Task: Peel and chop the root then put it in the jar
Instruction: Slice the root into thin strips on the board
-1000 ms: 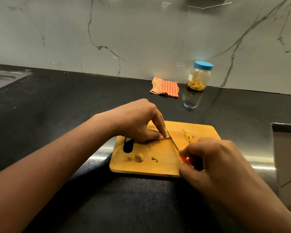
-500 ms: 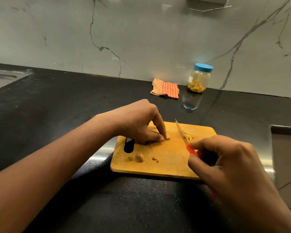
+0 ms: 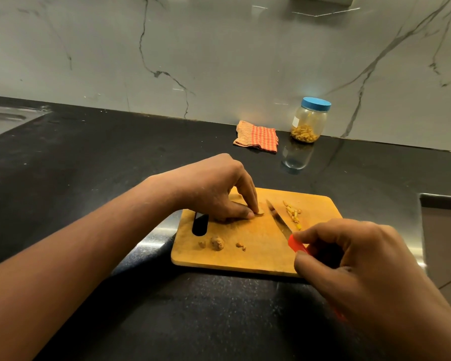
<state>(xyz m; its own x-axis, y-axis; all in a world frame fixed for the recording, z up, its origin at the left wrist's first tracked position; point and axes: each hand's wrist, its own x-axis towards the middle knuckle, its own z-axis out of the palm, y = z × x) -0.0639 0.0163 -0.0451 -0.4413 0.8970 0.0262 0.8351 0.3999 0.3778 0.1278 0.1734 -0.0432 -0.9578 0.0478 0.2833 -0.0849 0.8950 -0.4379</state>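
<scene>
Chopping stage: you are mid-cut, with a small root piece (image 3: 260, 211) left on the cutting board (image 3: 258, 254)
Left hand (image 3: 214, 188): your fingertips curl down and pinch the root piece against the board, probably so it cannot roll under the blade
Right hand (image 3: 354, 261): wrapped round the red handle of the knife (image 3: 277, 218), blade angled across the board, apart from the root
Root position: at your left fingertips, between them and the blade; chopped pieces (image 3: 292, 212) lie on the blade's far side
Jar (image 3: 309, 123): lidded, well apart by the wall
</scene>
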